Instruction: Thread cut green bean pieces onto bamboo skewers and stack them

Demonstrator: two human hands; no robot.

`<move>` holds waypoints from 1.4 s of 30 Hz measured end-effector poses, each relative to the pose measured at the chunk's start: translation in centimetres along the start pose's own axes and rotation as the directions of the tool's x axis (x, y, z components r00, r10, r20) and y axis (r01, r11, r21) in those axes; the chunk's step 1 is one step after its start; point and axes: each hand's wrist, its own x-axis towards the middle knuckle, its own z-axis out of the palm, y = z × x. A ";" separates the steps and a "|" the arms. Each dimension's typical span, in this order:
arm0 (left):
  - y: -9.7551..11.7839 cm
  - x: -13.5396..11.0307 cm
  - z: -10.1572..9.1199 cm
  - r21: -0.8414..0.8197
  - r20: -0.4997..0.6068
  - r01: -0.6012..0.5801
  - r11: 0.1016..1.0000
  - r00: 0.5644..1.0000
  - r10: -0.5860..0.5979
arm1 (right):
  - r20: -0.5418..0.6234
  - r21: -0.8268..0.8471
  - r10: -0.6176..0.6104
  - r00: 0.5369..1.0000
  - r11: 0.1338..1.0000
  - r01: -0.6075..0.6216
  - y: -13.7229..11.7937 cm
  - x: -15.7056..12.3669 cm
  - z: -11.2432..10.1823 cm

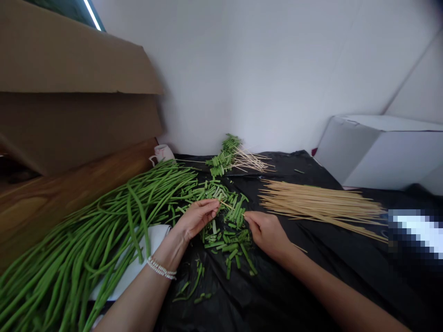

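Fingers [211, 204] hold a skewer [225, 204]; the white mug [165, 153] hides its inside.

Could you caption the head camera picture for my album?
Left hand and right hand hold a thin stick amid cut beans, between long beans and piled sticks.

Cropped, covered, pixelated
Long beans [74, 251], partly hiding a white sheet [160, 234], and cardboard box [79, 69] run off left, white box [404, 154] right; coarse pixels mask a bright patch [420, 230].

A white strip [92, 14] glares above dim surroundings.
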 end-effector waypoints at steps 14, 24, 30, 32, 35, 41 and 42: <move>0.2 -0.3 -0.5 0.842 0.085 -0.234 0.485 0.947 0.308 | -0.046 0.012 0.012 0.999 1.000 -0.011 -0.1 0.5 -0.6; 1.1 -1.7 -0.8 0.987 0.153 -0.157 0.019 0.980 0.126 | -0.059 -0.010 0.033 0.998 0.999 -0.033 0.8 0.6 -0.7; 1.1 -1.7 -1.3 0.966 0.252 -0.253 0.045 0.967 0.027 | -0.068 -0.023 0.034 0.997 0.999 -0.035 0.7 0.5 -0.7; 1.0 -1.6 -1.4 0.952 0.292 -0.292 0.091 0.956 0.012 | -0.056 -0.025 0.032 0.998 0.999 -0.033 0.7 0.5 -0.8; 0.8 -1.4 -1.3 0.930 0.317 -0.322 0.179 0.947 0.053 | -0.048 -0.025 0.026 0.999 0.999 -0.028 0.7 0.5 -0.8; 0.3 -0.5 -1.0 0.855 0.232 -0.334 0.396 0.931 0.283 | -0.055 -0.021 0.025 0.998 0.999 -0.026 0.6 0.6 -0.9; 0.3 -0.3 -0.9 0.824 0.183 -0.318 0.469 0.933 0.311 | -0.054 -0.019 0.025 0.998 0.999 -0.026 0.5 0.6 -0.8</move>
